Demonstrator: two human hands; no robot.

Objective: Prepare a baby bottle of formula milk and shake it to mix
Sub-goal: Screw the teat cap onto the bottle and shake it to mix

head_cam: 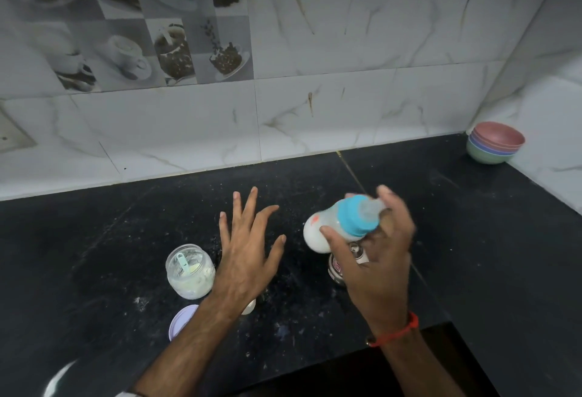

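Note:
My right hand (pixel 382 258) grips a baby bottle (pixel 333 223) with a blue collar, a clear cap and white milk inside. The bottle lies tilted, its base pointing left, and looks motion-blurred. My left hand (pixel 245 251) hovers over the black counter with fingers spread and holds nothing. To its left stands an open clear jar of formula powder (pixel 190 272) with a pale green scoop (pixel 184 266) inside. The jar's lilac lid (pixel 179 322) lies on the counter beside my left forearm.
A steel vessel (pixel 337 269) stands under my right hand, partly hidden. Stacked coloured bowls (pixel 494 143) sit in the back right corner. A small white object (pixel 248 307) peeks out by my left wrist. Powder specks dot the black counter (pixel 126 239); its front edge steps down at right.

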